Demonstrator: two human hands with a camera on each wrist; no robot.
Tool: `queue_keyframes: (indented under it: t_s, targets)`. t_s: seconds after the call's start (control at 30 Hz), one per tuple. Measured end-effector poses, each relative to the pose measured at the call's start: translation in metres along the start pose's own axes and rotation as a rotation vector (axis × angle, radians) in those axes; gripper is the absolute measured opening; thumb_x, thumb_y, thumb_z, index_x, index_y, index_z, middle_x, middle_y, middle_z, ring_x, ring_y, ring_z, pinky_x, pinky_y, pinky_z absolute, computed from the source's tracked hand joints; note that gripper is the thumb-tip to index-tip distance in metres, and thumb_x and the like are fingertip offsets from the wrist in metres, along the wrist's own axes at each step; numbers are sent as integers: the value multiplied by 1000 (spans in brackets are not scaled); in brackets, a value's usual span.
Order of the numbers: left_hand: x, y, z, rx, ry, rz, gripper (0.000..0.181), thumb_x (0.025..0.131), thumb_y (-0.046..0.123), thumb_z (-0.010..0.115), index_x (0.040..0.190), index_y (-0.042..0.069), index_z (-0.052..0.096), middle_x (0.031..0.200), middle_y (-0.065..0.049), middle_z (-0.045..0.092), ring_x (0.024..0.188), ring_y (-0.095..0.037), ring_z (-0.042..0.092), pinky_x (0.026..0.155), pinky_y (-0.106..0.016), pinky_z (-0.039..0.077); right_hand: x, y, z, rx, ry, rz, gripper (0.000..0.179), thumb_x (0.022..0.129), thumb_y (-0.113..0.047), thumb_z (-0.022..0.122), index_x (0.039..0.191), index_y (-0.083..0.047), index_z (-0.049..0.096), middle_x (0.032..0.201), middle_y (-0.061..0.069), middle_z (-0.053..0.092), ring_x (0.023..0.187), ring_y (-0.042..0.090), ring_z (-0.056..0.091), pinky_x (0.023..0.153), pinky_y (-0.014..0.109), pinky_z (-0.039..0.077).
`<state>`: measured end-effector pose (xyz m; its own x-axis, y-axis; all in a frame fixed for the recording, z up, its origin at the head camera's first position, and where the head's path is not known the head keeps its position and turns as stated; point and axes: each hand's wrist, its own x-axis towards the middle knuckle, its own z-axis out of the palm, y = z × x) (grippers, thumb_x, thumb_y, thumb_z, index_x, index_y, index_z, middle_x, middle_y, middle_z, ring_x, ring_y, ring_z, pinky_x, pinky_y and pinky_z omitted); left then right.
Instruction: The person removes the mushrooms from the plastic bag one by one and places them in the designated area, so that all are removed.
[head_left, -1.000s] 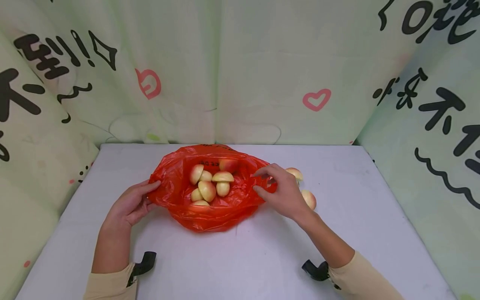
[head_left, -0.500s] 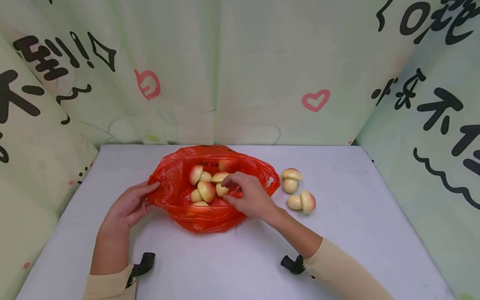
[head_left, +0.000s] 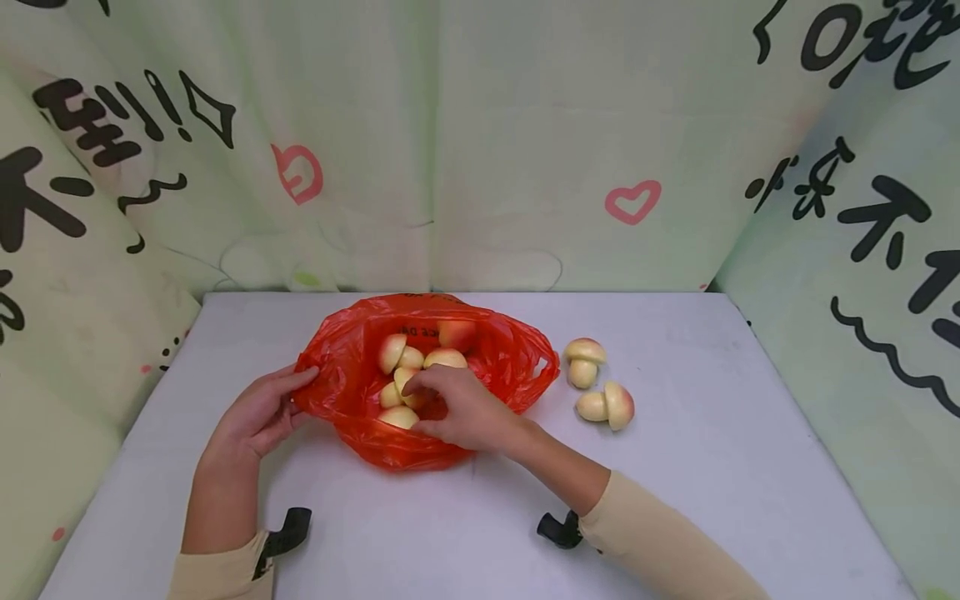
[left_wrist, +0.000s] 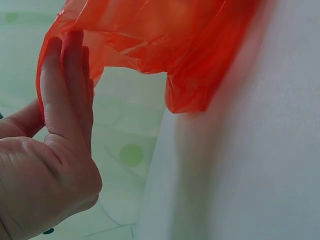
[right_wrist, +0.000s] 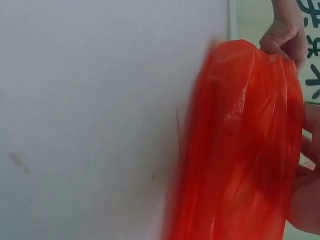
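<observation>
A red plastic bag lies with its mouth spread, holding several mushrooms with cream stems and reddish caps. At the bag's left side, my left hand pinches the rim between thumb and fingers; the left wrist view has this hand with its long fingers behind the thin plastic. My right hand reaches over the near rim into the bag, thumb and fingers apart, fingertips beside a mushroom at the front. In the right wrist view, the bag's wall covers part of that hand.
Two more mushrooms, an upright one and one on its side, lie right of the bag on the white table. A pale green printed curtain rises behind the table and along both sides.
My right hand has moved left from the bag's right rim, across its mouth, to the front mushrooms. The two loose mushrooms came into full view. My left hand keeps its place on the rim.
</observation>
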<state>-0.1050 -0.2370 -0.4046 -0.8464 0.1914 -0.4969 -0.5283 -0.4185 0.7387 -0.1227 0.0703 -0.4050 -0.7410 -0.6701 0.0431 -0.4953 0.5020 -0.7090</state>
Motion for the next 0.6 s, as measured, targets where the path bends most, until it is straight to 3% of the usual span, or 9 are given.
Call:
queue_keyframes:
  t_s: [0.2,0.4,0.6]
  targets:
    - [0,0,0,-5,-10,3,37,103,24,67,138,21,56,114,6,75,101,-13,74,91,-28,62,1,-2,6,-33,-41,-55,43,89,-17,84,128,-15,67,126,1,65,118,21,61,96,35,60]
    - [1,0,1,8,-20,5,38,104,25,66,139,21,54,115,6,75,101,-13,74,91,-29,62,1,-4,9,-99,-65,-70,47,88,-20,84,132,-22,67,135,-8,61,129,13,53,107,32,52]
    - [2,-1,2,26,-14,-2,41,104,26,66,142,19,51,114,7,75,101,-12,74,91,-28,61,0,-3,12,-49,-111,-34,53,88,-16,84,137,-24,64,139,-8,58,130,11,53,99,28,57]
